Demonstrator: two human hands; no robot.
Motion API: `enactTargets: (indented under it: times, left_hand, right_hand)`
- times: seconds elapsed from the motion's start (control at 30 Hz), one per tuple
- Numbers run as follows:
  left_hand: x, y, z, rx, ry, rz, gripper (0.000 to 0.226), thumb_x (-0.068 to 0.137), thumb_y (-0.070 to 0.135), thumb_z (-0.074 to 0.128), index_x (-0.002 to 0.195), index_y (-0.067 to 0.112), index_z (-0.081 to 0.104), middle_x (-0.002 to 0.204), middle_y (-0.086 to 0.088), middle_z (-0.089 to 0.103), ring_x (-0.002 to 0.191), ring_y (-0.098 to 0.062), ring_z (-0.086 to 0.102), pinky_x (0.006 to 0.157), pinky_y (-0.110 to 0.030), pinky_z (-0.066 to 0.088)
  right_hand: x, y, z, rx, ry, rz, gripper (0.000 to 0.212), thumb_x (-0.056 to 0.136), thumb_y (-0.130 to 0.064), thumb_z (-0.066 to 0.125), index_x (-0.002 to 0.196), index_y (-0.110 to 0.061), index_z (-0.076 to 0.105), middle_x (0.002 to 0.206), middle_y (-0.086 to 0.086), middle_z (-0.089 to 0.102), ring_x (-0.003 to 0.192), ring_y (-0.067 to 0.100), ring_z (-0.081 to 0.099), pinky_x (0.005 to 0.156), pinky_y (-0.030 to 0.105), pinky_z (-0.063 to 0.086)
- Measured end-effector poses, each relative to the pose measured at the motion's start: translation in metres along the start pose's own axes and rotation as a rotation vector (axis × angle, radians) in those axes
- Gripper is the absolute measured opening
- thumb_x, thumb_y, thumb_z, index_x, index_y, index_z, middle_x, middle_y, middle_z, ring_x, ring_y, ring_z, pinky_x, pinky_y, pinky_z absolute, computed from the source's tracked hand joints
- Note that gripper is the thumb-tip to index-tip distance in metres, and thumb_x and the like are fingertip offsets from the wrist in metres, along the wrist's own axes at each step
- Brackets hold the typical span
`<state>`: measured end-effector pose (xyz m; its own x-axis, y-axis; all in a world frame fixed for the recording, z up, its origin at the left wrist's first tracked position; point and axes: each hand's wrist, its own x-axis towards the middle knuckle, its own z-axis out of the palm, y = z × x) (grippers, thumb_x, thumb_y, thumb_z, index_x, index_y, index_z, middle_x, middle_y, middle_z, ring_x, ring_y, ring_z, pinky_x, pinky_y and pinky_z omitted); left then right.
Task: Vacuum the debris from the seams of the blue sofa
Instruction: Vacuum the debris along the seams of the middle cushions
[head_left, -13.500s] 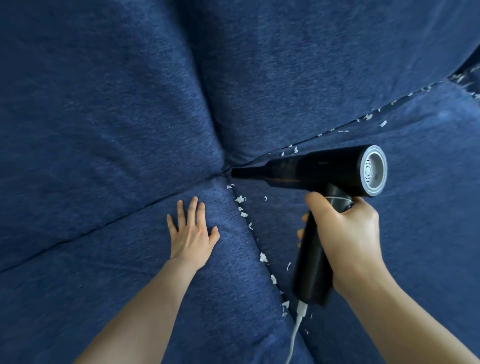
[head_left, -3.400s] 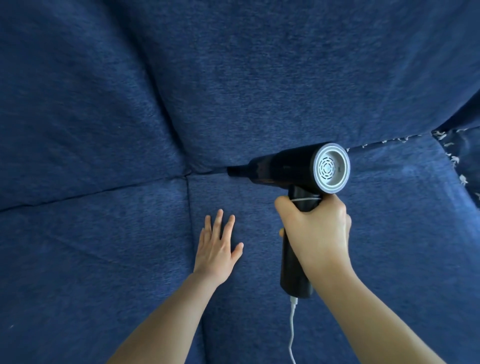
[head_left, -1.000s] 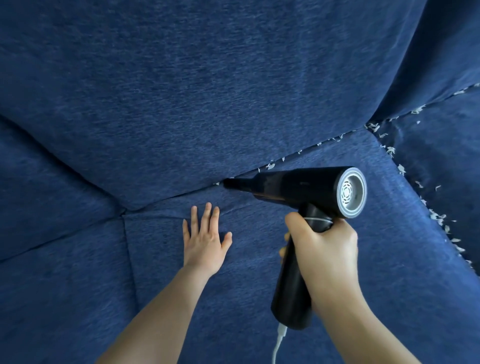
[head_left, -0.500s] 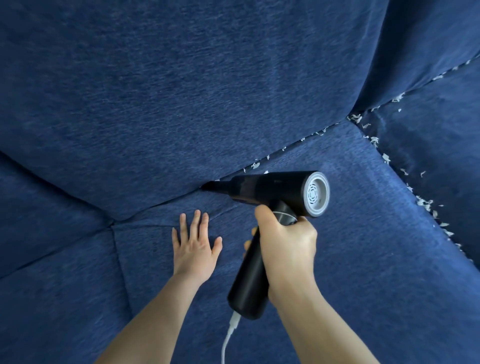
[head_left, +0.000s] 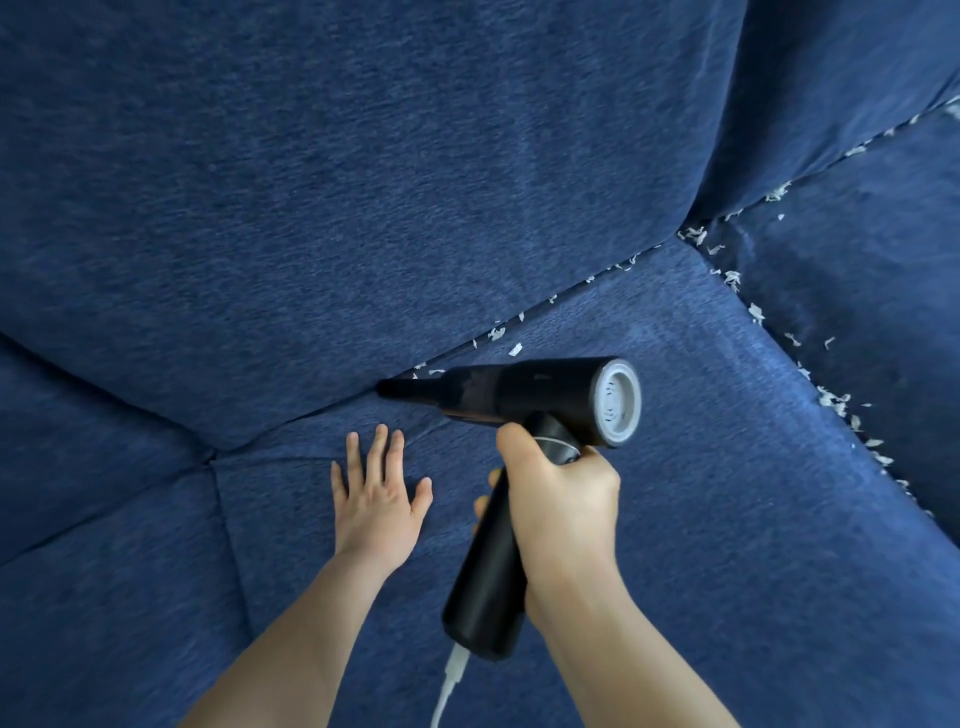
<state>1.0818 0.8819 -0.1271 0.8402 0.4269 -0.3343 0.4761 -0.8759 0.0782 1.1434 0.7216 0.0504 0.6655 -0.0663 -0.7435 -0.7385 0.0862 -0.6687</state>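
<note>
A black handheld vacuum (head_left: 524, 397) with a grey rear cap is in my right hand (head_left: 558, 506), which grips its handle. Its narrow nozzle tip (head_left: 387, 388) sits in the seam between the back cushion (head_left: 363, 182) and the seat cushion (head_left: 649, 467) of the blue sofa. My left hand (head_left: 376, 496) lies flat on the seat cushion, fingers straight, just left of the vacuum. White debris flecks (head_left: 498, 332) line the seam to the right of the nozzle, and more debris (head_left: 831, 400) lies along the seam at the far right.
A white cord (head_left: 449, 686) hangs from the bottom of the vacuum's handle. Another seat cushion (head_left: 104, 597) lies to the left, beyond a vertical seam. A further cushion (head_left: 883, 291) sits at the right, with flecks scattered on it.
The nozzle has shifted a little to the right along the back seam over the last second, and my left hand has followed it on the seat cushion. The view has drifted too.
</note>
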Motion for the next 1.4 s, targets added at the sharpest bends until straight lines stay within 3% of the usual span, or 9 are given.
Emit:
enactTargets:
  times: [0.3, 0.5, 0.7, 0.8, 0.93, 1.03, 1.13, 1.3, 1.4]
  left_hand:
    - [0.000, 0.003, -0.002, 0.034, -0.024, -0.020, 0.071, 0.097, 0.053, 0.025, 0.154, 0.017, 0.003, 0.162, -0.001, -0.005, 0.147, -0.030, -0.016, 0.119, -0.049, -0.001]
    - [0.001, 0.008, -0.004, 0.021, -0.033, -0.039, 0.070, 0.098, 0.051, 0.029, 0.154, 0.017, 0.004, 0.162, -0.001, -0.005, 0.147, -0.030, -0.016, 0.119, -0.050, -0.001]
    - [0.002, 0.008, -0.004, 0.019, -0.017, -0.033, 0.070, 0.097, 0.049, 0.035, 0.153, 0.015, 0.011, 0.162, -0.003, 0.001, 0.147, -0.032, -0.012, 0.119, -0.052, 0.002]
    - [0.004, 0.009, -0.007, 0.012, -0.024, -0.023, 0.070, 0.095, 0.045, 0.044, 0.151, 0.010, 0.021, 0.161, -0.007, 0.009, 0.147, -0.036, -0.006, 0.118, -0.055, 0.005]
    - [0.016, 0.009, -0.013, 0.064, 0.047, 0.130, 0.058, 0.085, 0.029, 0.063, 0.129, -0.004, 0.046, 0.154, -0.017, 0.025, 0.145, -0.038, 0.017, 0.116, -0.058, 0.018]
    - [0.025, 0.013, -0.018, 0.007, 0.048, 0.162, 0.068, 0.093, 0.028, 0.051, 0.150, 0.005, 0.021, 0.161, -0.010, 0.010, 0.148, -0.032, 0.009, 0.119, -0.050, 0.010]
    - [0.030, 0.018, -0.019, 0.047, 0.009, 0.191, 0.068, 0.099, 0.032, 0.036, 0.154, 0.020, -0.002, 0.162, 0.001, -0.008, 0.149, -0.029, -0.006, 0.120, -0.046, 0.003]
    - [0.020, 0.028, -0.011, 0.000, 0.017, 0.134, 0.065, 0.097, 0.029, 0.039, 0.154, 0.020, 0.008, 0.162, 0.002, -0.001, 0.149, -0.029, -0.003, 0.120, -0.046, 0.005]
    - [0.017, 0.027, -0.006, -0.008, 0.045, 0.144, 0.065, 0.096, 0.027, 0.044, 0.153, 0.020, 0.016, 0.161, 0.002, 0.007, 0.148, -0.030, 0.002, 0.120, -0.047, 0.007]
  right_hand:
    - [-0.012, -0.019, -0.037, -0.203, 0.036, -0.180, 0.017, 0.076, -0.019, 0.072, 0.066, -0.009, 0.062, 0.052, 0.004, 0.067, 0.041, 0.018, 0.066, 0.062, 0.042, 0.061]
    - [-0.005, -0.016, -0.028, -0.243, -0.013, -0.146, 0.014, 0.076, -0.021, 0.071, 0.074, -0.009, 0.064, 0.052, 0.001, 0.066, 0.044, 0.018, 0.066, 0.060, 0.042, 0.063]
    - [-0.006, -0.014, -0.025, -0.307, 0.010, -0.195, 0.018, 0.071, -0.028, 0.072, 0.072, -0.012, 0.064, 0.062, 0.004, 0.071, 0.066, 0.028, 0.074, 0.068, 0.042, 0.063]
    - [-0.004, -0.021, -0.035, -0.276, 0.066, -0.209, 0.020, 0.071, -0.028, 0.072, 0.073, -0.009, 0.066, 0.059, 0.003, 0.070, 0.061, 0.025, 0.073, 0.065, 0.040, 0.062]
    - [0.006, -0.028, -0.035, -0.187, 0.087, -0.160, 0.015, 0.077, -0.022, 0.072, 0.079, -0.008, 0.067, 0.058, 0.003, 0.069, 0.045, 0.016, 0.067, 0.055, 0.032, 0.057]
    - [0.012, -0.030, -0.027, -0.193, 0.061, -0.149, 0.017, 0.078, -0.023, 0.072, 0.083, -0.007, 0.067, 0.062, 0.003, 0.070, 0.043, 0.014, 0.067, 0.051, 0.028, 0.056]
    - [0.014, -0.030, -0.026, -0.174, 0.051, -0.132, 0.016, 0.077, -0.024, 0.073, 0.083, -0.010, 0.068, 0.064, 0.002, 0.071, 0.045, 0.016, 0.068, 0.058, 0.035, 0.061]
    - [0.013, -0.032, -0.028, -0.131, 0.037, -0.112, 0.014, 0.078, -0.023, 0.073, 0.080, -0.012, 0.066, 0.062, 0.003, 0.070, 0.045, 0.020, 0.069, 0.064, 0.043, 0.064]
    - [0.013, -0.030, -0.021, -0.125, 0.048, -0.104, 0.021, 0.067, -0.034, 0.072, 0.077, -0.016, 0.066, 0.066, 0.003, 0.072, 0.062, 0.027, 0.075, 0.072, 0.049, 0.064]
